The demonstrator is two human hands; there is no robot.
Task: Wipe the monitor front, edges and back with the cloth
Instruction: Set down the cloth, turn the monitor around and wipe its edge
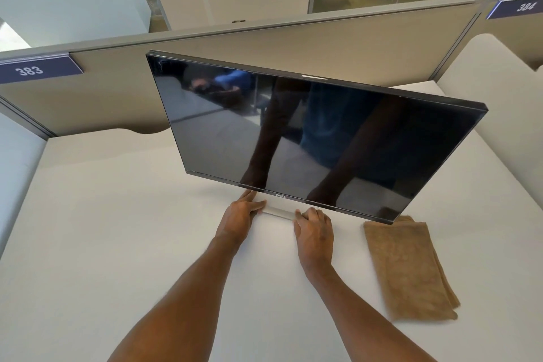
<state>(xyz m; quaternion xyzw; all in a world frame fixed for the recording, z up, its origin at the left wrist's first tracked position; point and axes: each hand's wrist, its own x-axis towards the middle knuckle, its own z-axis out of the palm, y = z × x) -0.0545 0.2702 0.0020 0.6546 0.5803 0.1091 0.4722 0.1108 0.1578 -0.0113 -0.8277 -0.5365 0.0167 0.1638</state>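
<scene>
A black flat monitor [308, 132] with a dark, reflective screen stands on the white desk [102, 229], turned a little to the right. Its silver base [277, 212] shows just below the bottom bezel. My left hand [241, 213] holds the left end of the base, fingers reaching under the screen. My right hand [313, 228] grips the right end of the base with curled fingers. A folded tan cloth [408, 267] lies flat on the desk to the right of my right hand, its far end tucked under the monitor's lower right corner. Neither hand touches it.
A beige cubicle partition [264, 50] runs behind the monitor, with number plates 383 [32, 69] and 384 [520, 7]. Low side panels [493, 91] bound the desk left and right. Glass walls and office chairs lie beyond the partition.
</scene>
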